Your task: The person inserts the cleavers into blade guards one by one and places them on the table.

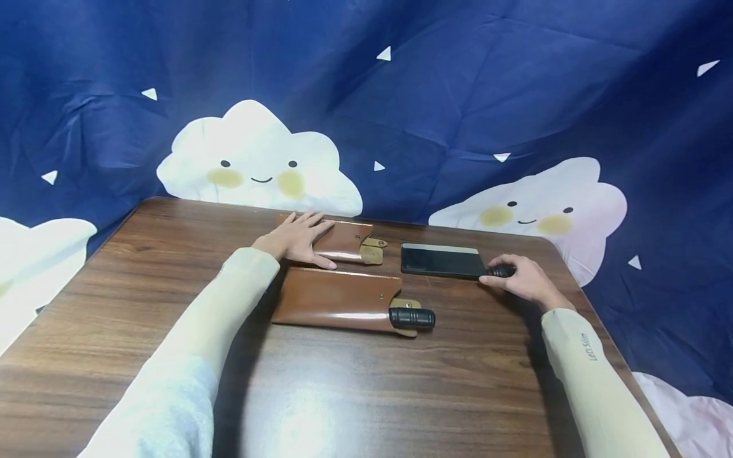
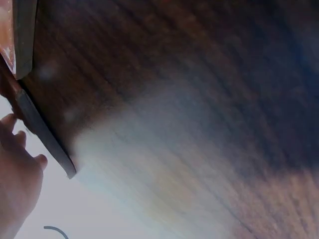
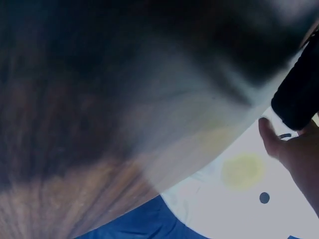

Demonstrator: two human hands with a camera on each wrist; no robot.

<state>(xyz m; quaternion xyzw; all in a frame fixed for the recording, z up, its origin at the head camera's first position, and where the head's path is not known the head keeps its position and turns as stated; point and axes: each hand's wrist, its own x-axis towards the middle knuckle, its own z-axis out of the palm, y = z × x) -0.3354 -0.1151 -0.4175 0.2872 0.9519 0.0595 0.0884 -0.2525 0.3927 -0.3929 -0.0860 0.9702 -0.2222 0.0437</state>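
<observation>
Cleaver point(image 1: 441, 261) lies left of right hand point(image 1: 523, 278), which grips its handle point(image 1: 501, 271); left hand point(image 1: 300, 239), fingers spread, rests on sheath point(image 1: 343, 240). Probable step: alignment; next move calls for steady sheath, level cleaver.

Wood-grain table point(image 1: 458, 381), 2 brown sheaths point(image 1: 335, 298) point(image 1: 343, 238), 1 cleaver point(image 1: 441, 259), apparently resting there
</observation>
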